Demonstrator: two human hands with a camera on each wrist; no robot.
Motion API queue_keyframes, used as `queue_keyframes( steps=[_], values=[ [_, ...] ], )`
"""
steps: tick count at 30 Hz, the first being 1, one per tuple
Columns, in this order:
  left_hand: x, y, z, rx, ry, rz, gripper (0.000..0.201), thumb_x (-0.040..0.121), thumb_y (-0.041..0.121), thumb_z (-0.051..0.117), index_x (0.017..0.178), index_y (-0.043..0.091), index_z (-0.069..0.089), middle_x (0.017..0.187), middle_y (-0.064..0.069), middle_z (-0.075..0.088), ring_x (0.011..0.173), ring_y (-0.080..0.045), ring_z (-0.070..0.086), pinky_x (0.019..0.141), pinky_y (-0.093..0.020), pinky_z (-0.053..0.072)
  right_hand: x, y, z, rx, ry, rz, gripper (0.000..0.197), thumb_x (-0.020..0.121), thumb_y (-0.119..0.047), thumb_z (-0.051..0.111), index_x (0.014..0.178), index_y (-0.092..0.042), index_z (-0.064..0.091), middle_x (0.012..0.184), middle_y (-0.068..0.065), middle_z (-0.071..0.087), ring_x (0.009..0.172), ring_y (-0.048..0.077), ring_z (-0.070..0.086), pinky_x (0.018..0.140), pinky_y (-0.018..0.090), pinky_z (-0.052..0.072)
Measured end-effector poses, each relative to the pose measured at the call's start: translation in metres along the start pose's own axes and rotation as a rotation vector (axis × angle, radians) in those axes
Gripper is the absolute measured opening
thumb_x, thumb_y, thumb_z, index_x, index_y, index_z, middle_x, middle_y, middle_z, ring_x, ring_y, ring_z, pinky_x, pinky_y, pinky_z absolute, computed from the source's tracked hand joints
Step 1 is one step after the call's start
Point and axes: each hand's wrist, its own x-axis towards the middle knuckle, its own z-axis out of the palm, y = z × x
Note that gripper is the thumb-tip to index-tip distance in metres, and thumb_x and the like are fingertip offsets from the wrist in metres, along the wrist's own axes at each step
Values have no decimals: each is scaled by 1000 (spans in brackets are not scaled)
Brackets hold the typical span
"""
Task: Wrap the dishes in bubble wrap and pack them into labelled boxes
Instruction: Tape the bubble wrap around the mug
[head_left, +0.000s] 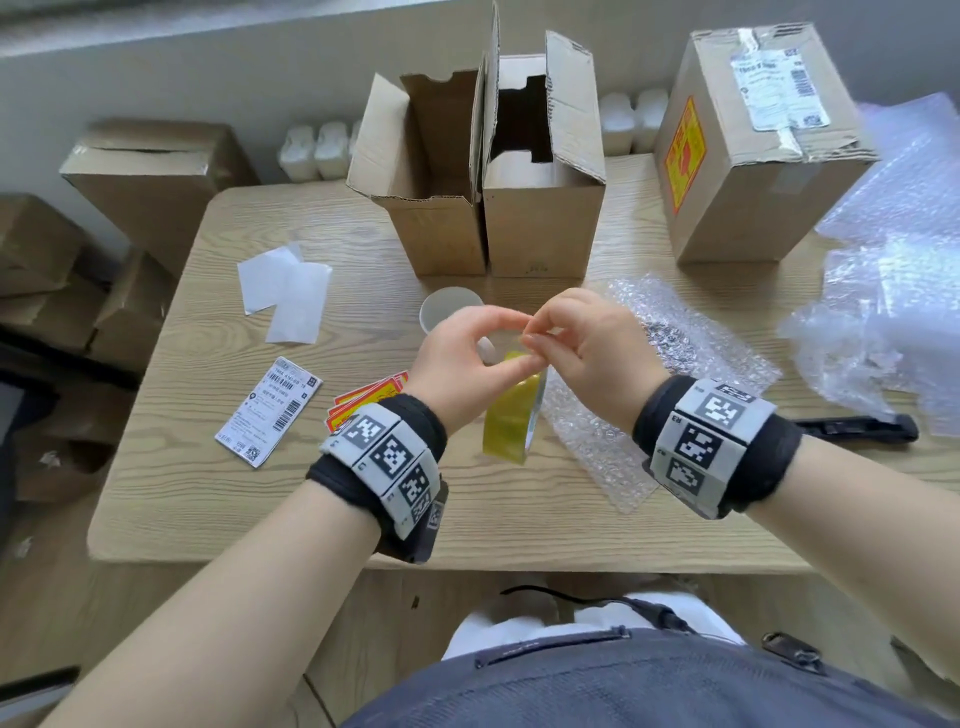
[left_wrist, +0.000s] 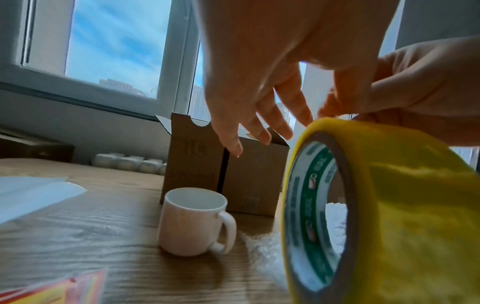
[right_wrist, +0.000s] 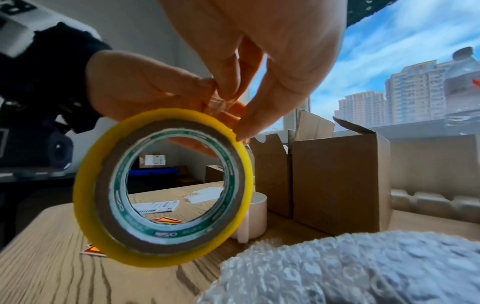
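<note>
Nearest to the person, both hands are raised a little above the light wooden table (head_left: 218, 499). The left hand (head_left: 457, 364) holds the yellow roll of packing tape (head_left: 511, 415) at its upper edge, thumb and fingers closed on it, so the roll hangs upright on its edge over the table. The right hand (head_left: 582, 348) meets it at the top of the roll; its thumb and fingertips are pinched together on a small crumpled bit of clear tape end there.

Under the right wrist lies a sheet of clear bubble wrap (head_left: 675, 364), flat on the table. Red and yellow stickers (head_left: 371, 397) lie under the left wrist, and a white shipping label with barcodes (head_left: 270, 413) lies left of them.

Just behind the hands stands a white ceramic mug (left_wrist: 193, 222), upright and unwrapped, beside the bubble wrap's edge. Left of it are two white paper sheets (head_left: 288, 293).

Farther back, two open brown cardboard boxes (head_left: 488, 208) stand side by side, touching each other. At far right stands a closed brown cardboard box with a red and yellow sticker (head_left: 748, 156), with more loose bubble wrap (head_left: 893, 291) next to it.
</note>
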Motion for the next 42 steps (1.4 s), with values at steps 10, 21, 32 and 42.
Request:
queue_keyframes(
  steps=[10,21,32,42],
  values=[
    [10,17,3,-128,182,-11,19,78,11,75,70,23,64,73,9,66,73,-8,63,75,-29,55,-18,-4,-5,244,-55,286,77,76,-25,76,141,-10,38,120,2,48,96,13,61,83,26,54],
    [23,35,10,-274,214,-134,14,73,39,71,65,29,65,78,0,72,81,-20,69,78,-46,56,-18,-5,-22,650,-13,594,66,84,-4,67,140,-15,33,93,23,65,87,25,62,84,41,49],
    [40,62,22,-587,199,-269,17,88,13,66,72,15,60,76,0,70,76,-7,67,82,-26,54,-2,9,-71,216,-13,430,43,86,-17,65,123,-16,43,64,-2,48,56,10,46,57,24,38],
    [65,86,33,-687,150,-274,15,88,15,66,74,16,61,67,7,70,76,-6,68,87,-33,54,-3,26,-110,214,-40,496,14,88,-36,62,98,-27,66,79,-5,62,70,8,57,60,16,46]
  ],
)
